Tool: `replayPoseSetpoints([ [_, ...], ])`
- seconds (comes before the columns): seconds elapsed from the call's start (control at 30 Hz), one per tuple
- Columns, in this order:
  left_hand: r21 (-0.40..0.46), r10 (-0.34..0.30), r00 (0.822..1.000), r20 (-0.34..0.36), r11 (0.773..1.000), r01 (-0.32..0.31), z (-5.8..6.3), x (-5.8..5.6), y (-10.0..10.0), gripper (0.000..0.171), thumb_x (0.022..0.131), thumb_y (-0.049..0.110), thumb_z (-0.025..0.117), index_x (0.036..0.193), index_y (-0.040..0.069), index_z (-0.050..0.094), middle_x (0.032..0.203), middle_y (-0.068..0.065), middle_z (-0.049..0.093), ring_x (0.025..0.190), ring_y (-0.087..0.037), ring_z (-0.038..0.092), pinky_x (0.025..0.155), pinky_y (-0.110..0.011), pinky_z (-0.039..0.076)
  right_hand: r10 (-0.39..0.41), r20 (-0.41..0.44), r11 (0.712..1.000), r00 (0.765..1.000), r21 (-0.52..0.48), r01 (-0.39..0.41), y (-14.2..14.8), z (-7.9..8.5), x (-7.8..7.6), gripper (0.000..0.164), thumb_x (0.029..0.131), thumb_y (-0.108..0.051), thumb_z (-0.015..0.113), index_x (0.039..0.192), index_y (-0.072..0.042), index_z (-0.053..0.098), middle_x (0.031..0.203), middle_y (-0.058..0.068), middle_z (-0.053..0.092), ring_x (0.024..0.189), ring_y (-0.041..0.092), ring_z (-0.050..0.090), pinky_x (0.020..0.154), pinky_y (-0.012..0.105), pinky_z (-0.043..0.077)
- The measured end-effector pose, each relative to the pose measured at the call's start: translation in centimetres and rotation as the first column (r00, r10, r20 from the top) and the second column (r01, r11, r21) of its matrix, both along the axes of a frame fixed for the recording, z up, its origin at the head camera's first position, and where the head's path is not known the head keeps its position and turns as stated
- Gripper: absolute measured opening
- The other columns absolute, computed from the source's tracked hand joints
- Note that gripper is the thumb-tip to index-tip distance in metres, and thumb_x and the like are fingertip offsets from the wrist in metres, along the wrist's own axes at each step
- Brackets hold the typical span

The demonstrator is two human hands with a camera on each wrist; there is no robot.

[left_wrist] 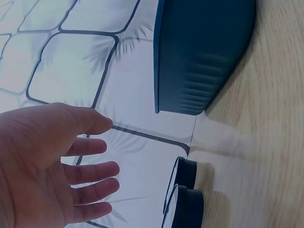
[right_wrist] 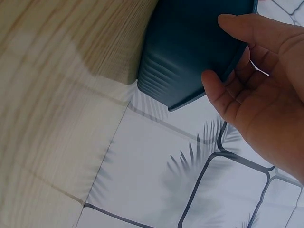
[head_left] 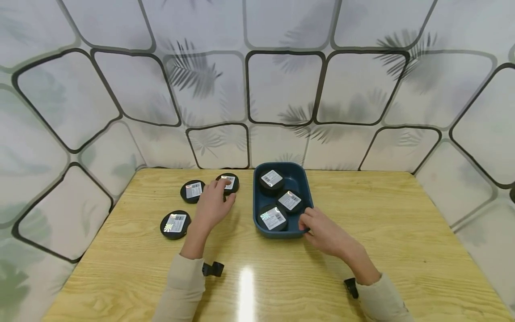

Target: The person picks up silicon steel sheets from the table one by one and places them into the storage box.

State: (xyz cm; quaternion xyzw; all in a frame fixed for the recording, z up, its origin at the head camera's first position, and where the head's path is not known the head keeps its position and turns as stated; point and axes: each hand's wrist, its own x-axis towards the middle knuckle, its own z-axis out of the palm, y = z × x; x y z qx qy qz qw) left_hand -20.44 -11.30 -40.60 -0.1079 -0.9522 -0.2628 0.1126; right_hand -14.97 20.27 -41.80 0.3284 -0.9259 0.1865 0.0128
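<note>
A dark blue plastic bin [head_left: 277, 235] stands upright on the table with three round black tubs inside, each bearing a white label. My right hand [head_left: 326, 232] grips its near right rim, thumb against the outer wall and fingers over the edge, as the right wrist view shows. My left hand [head_left: 213, 208] hovers left of the bin, fingers reaching toward a labelled black tub [head_left: 227, 184] at the back. In the left wrist view the fingers [left_wrist: 97, 190] are spread and hold nothing. Two more black tubs lie further left, one at the back [head_left: 193, 191] and one nearer [head_left: 175, 224].
The wooden table [head_left: 402, 232] is bounded at the back and both sides by a pale patterned backdrop [head_left: 285, 89]. Black straps [head_left: 213, 269] show at both sleeve cuffs. A bright light reflection lies on the table between the forearms.
</note>
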Motion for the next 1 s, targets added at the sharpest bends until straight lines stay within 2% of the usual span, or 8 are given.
replayPoseSetpoints([
  [0.33,-0.032,0.025,0.999,0.033,0.999,-0.024,-0.8,0.1,-1.0,0.042,0.095,0.022,0.062,0.13,0.001,0.055,0.123,-0.028,0.057,0.111,-0.047,0.055,0.093,-0.055,0.045,0.0,-0.011,1.0,1.0,-0.001,0.0,0.1,0.1,-0.2,0.028,0.08,0.009,0.071,0.082,-0.015,0.055,0.084,-0.005,0.046,0.079,0.013,0.038,0.07,0.028,0.04],
  [0.67,-0.046,0.064,0.993,0.102,0.997,-0.059,-0.2,0.1,-2.8,0.047,0.095,0.024,0.061,0.134,-0.001,0.051,0.129,-0.032,0.053,0.114,-0.051,0.053,0.093,-0.059,0.045,-0.004,-0.008,1.0,1.0,-0.008,0.004,-0.1,-0.2,-0.1,0.028,0.081,0.008,0.071,0.082,-0.015,0.055,0.084,-0.005,0.045,0.08,0.013,0.038,0.071,0.029,0.04],
  [1.0,-0.079,0.091,0.979,0.184,0.994,-0.078,-0.6,0.1,-3.5,0.054,0.096,0.027,0.06,0.139,-0.001,0.046,0.134,-0.034,0.046,0.118,-0.053,0.049,0.091,-0.061,0.046,-0.003,-0.003,1.0,1.0,-0.004,0.003,0.0,-0.1,-0.1,0.027,0.081,0.007,0.071,0.082,-0.015,0.056,0.084,-0.005,0.045,0.08,0.013,0.038,0.07,0.028,0.04],
])
